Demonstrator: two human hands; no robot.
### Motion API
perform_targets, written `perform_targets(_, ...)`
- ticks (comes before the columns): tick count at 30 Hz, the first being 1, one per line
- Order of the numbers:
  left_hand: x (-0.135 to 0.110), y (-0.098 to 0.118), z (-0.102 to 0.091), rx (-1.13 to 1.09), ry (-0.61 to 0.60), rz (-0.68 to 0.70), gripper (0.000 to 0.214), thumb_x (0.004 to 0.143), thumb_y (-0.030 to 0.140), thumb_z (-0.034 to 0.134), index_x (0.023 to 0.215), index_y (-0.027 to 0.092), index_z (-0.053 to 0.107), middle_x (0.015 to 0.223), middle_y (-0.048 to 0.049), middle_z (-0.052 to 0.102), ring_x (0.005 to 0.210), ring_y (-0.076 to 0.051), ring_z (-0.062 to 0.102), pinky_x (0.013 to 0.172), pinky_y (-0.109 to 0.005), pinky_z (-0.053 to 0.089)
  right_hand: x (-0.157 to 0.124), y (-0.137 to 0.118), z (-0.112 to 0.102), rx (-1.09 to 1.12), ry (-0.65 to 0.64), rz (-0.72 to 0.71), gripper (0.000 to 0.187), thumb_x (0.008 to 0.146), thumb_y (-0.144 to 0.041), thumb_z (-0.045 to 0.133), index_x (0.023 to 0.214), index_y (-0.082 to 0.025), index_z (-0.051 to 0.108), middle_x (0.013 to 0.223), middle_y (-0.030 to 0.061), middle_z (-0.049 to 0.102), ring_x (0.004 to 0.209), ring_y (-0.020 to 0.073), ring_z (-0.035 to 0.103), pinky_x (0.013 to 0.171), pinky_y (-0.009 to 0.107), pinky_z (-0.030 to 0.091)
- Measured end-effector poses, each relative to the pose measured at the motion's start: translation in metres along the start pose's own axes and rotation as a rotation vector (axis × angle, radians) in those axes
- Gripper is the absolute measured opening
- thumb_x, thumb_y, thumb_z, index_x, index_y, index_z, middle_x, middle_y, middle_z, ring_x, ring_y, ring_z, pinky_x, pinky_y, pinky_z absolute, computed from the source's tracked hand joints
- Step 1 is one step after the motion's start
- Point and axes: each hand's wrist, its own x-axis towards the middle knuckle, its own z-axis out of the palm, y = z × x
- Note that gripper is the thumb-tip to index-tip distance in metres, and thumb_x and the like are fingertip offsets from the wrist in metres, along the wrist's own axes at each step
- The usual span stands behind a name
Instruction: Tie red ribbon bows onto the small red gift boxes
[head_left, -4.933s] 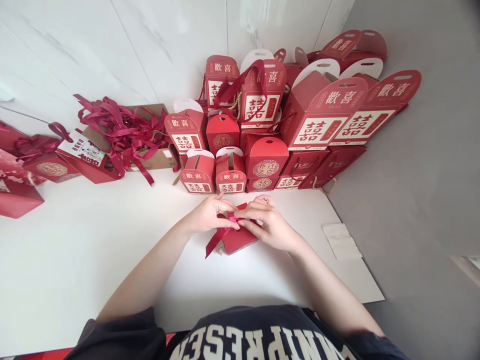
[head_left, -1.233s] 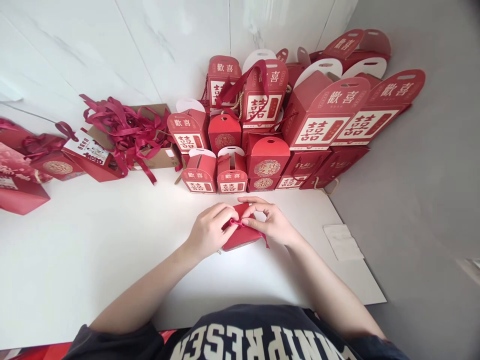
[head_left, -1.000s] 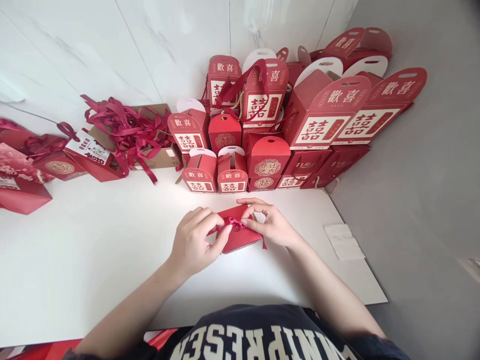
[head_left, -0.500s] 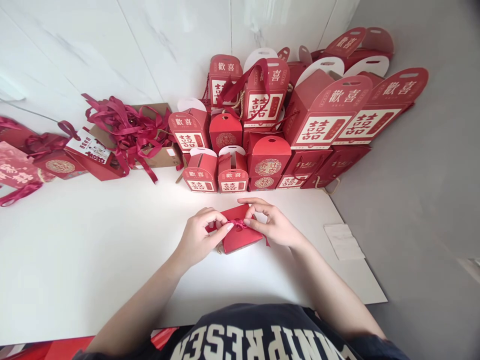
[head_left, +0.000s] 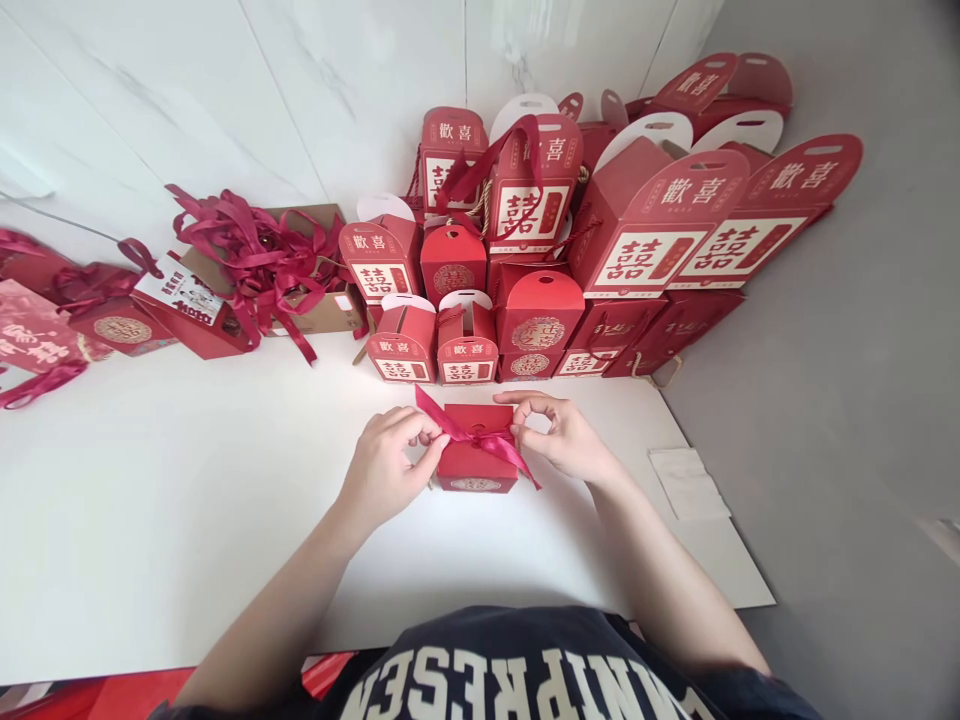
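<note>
White counter [head_left: 187, 500], nearer back edge: your left grip [head_left: 386, 470], right grip [head_left: 566, 440] each pinch ribbon [head_left: 480, 438] atop red box [head_left: 474, 468]; pull evenly, keep knot centred.

Single view, worn on my head. Faces forward and down, close over my left hand [head_left: 386, 470] and right hand [head_left: 566, 445] at centre; white table [head_left: 150, 520] below, red boxes [head_left: 637, 230] and wall [head_left: 337, 80] above.

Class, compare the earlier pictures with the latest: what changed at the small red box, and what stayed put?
The left hand and right hand have drawn apart, each pinching the ribbon, pulling the knot tight on the small red box, which now faces the camera squarely. The stacked gift boxes and ribbon pile stayed put.
</note>
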Motion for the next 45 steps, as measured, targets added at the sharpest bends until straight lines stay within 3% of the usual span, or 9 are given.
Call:
perform_targets(2, 0.005, -0.004, 0.002, -0.039, -0.023, -0.001, 0.007, 0.088, 0.018, 0.056, 0.083, 0.019, 0.061, 0.080, 0.0002, 0.058, 0.076, -0.015, 0.053, 0.076, -0.030, 0.045, 0.000, 0.001, 0.000, 0.008, -0.058, 0.022, 0.011, 0.082, -0.021, 0.061, 0.072, -0.020, 0.058, 0.128, 0.0050, 0.064, 0.119, 0.0261, 0.059, 0.104, 0.041, 0.039)
perform_targets(5, 0.009, -0.010, 0.003, -0.154, -0.035, 0.090, 0.022, 0.088, 0.013, 0.055, 0.105, 0.022, 0.066, 0.098, -0.0037, 0.058, 0.093, -0.017, 0.055, 0.084, -0.031, 0.047, 0.001, 0.004, 0.001, 0.008, -0.071, 0.000, 0.016, 0.088, -0.031, 0.060, 0.078, -0.020, 0.058, 0.128, 0.0055, 0.063, 0.118, 0.0254, 0.059, 0.105, 0.041, 0.039)
perform_targets(11, 0.007, -0.011, -0.002, -0.267, -0.193, 0.465, 0.037, 0.087, 0.002, 0.051, 0.080, 0.029, 0.074, 0.104, -0.0008, 0.064, 0.093, -0.016, 0.054, 0.087, -0.033, 0.045, 0.002, 0.008, 0.002, 0.068, -0.017, -0.009, 0.020, 0.094, -0.043, 0.056, 0.098, -0.024, 0.060, 0.132, 0.0061, 0.059, 0.119, 0.0236, 0.058, 0.101, 0.039, 0.043)
perform_targets(17, 0.009, -0.005, -0.008, -0.143, -0.103, 0.276, 0.012, 0.086, 0.021, 0.066, 0.098, 0.022, 0.065, 0.102, -0.0048, 0.061, 0.098, -0.019, 0.056, 0.091, -0.035, 0.045, 0.001, 0.001, 0.004, -0.049, -0.001, -0.177, 0.014, 0.094, -0.036, 0.059, 0.102, -0.025, 0.063, 0.132, 0.0057, 0.057, 0.126, 0.0217, 0.052, 0.110, 0.039, 0.034)
perform_targets(20, 0.012, -0.002, -0.008, -0.051, -0.146, 0.258, 0.018, 0.083, 0.033, 0.071, 0.094, 0.021, 0.063, 0.099, -0.0042, 0.061, 0.096, -0.020, 0.055, 0.089, -0.036, 0.045, 0.001, -0.001, 0.006, -0.091, -0.058, -0.213, 0.008, 0.092, -0.031, 0.062, 0.094, -0.024, 0.064, 0.133, 0.0063, 0.056, 0.128, 0.0219, 0.050, 0.109, 0.039, 0.036)
perform_targets(25, 0.016, 0.001, -0.008, 0.022, -0.200, 0.220, 0.010, 0.090, 0.032, 0.062, 0.089, 0.022, 0.060, 0.093, -0.0023, 0.061, 0.092, -0.019, 0.055, 0.088, -0.036, 0.043, 0.001, 0.000, 0.007, -0.114, -0.095, -0.191, 0.014, 0.092, -0.032, 0.062, 0.084, -0.022, 0.060, 0.134, 0.0070, 0.055, 0.122, 0.0225, 0.054, 0.101, 0.038, 0.042)
perform_targets(34, 0.024, -0.004, -0.015, 0.001, -0.345, 0.073, 0.026, 0.083, 0.043, 0.068, 0.094, 0.022, 0.055, 0.082, 0.0030, 0.059, 0.073, -0.014, 0.052, 0.074, -0.031, 0.043, 0.003, 0.001, 0.008, -0.070, -0.118, -0.173, 0.023, 0.098, -0.036, 0.052, 0.082, -0.021, 0.060, 0.130, 0.0072, 0.056, 0.126, 0.0208, 0.051, 0.108, 0.037, 0.035)
perform_targets(37, 0.025, -0.005, -0.016, -0.055, -0.345, 0.097, 0.024, 0.083, 0.037, 0.067, 0.097, 0.022, 0.055, 0.084, 0.0018, 0.059, 0.076, -0.015, 0.053, 0.069, -0.028, 0.043, 0.004, 0.001, 0.008, -0.057, -0.117, -0.161, 0.026, 0.098, -0.039, 0.051, 0.081, -0.021, 0.060, 0.129, 0.0071, 0.057, 0.124, 0.0210, 0.052, 0.108, 0.037, 0.035)
perform_targets(45, 0.024, -0.009, -0.017, -0.092, -0.292, 0.254, 0.010, 0.086, 0.029, 0.065, 0.089, 0.021, 0.059, 0.090, -0.0023, 0.061, 0.084, -0.017, 0.055, 0.077, -0.030, 0.045, 0.004, 0.001, 0.010, -0.053, -0.117, -0.148, 0.030, 0.098, -0.043, 0.051, 0.080, -0.022, 0.060, 0.128, 0.0072, 0.058, 0.124, 0.0222, 0.053, 0.106, 0.037, 0.037)
